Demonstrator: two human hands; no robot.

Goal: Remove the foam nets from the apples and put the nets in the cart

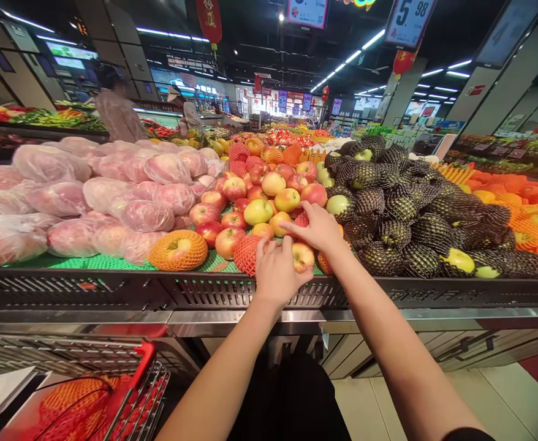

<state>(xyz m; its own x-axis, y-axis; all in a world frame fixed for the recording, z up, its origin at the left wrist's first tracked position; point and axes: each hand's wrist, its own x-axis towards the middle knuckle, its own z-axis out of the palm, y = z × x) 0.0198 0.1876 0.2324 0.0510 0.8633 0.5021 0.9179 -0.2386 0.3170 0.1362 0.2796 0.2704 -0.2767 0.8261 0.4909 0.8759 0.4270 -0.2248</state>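
A pile of loose red-yellow apples (260, 202) lies on green matting on a produce stand. My left hand (276, 269) is at the pile's front edge, fingers curled around an apple (302, 256) next to a red foam-netted fruit (247, 254). My right hand (317, 226) reaches just above and behind it, fingers spread over the apples, touching a red net sleeve (302, 218). Whether it grips anything cannot be told.
Bagged apples (67, 196) fill the stand's left. Fruit in black foam nets (402, 202) fills the right, with orange-netted fruit (526, 214) beyond. An orange-netted apple (178, 250) sits at front. A red shopping cart (131, 392) stands at lower left. A person (117, 110) stands far back.
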